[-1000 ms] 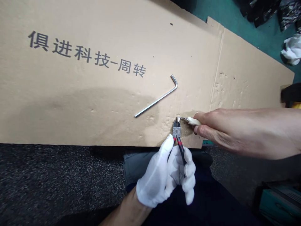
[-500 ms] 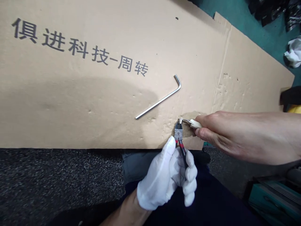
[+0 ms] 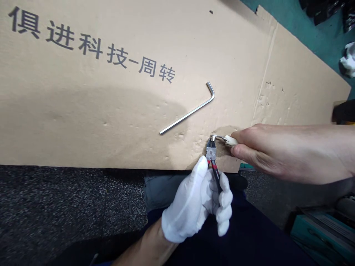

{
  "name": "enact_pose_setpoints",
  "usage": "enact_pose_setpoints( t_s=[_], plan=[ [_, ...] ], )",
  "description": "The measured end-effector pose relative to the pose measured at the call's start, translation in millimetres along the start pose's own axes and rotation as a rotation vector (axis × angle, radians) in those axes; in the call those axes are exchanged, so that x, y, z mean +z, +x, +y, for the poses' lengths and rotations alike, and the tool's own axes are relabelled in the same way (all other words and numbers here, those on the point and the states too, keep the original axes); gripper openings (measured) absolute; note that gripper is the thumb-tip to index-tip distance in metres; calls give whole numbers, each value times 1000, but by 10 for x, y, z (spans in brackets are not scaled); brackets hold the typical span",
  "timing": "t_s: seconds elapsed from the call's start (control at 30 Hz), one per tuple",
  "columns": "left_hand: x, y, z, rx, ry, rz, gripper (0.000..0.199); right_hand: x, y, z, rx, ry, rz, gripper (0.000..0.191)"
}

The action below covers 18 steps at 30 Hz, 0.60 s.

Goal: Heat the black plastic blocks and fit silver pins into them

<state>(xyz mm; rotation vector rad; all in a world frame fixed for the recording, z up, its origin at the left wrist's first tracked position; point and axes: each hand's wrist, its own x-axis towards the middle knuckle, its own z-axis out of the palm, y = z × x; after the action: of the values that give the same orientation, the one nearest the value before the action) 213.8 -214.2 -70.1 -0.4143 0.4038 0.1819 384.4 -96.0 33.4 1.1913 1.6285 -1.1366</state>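
View shifted; cardboard (image 3: 149, 107) reads "俱进科技-周转"; left hand (image 3: 194, 205) holds pliers (image 3: 211, 152).

dark print (image 3: 91, 46) on the cardboard (image 3: 124, 111), upper l. of frame: "俱进科技-周转", slanting down to the r.; pale label (image 3: 337, 224) on teal box (image 3: 301, 238), lower r., too blurry to read.

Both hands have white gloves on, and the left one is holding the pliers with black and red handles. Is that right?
Not quite: the right hand is bare, as the head view shows. Only the left hand wears a white glove, and it holds the black-and-red-handled diagonal cutting pliers.
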Motion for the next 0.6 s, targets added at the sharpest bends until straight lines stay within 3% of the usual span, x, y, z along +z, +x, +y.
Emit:
enact_pose_setpoints(
  t_s=[0.27, 0.6],
  plan=[
    [6, 25, 21, -15, -3, -4, 72, -40, 1, -7, 32, 91, 6, 49],
    [-11, -47, 82, -9, 12, -16, 67, 66, 17, 144, -131, 275, 66, 36]
  ],
)
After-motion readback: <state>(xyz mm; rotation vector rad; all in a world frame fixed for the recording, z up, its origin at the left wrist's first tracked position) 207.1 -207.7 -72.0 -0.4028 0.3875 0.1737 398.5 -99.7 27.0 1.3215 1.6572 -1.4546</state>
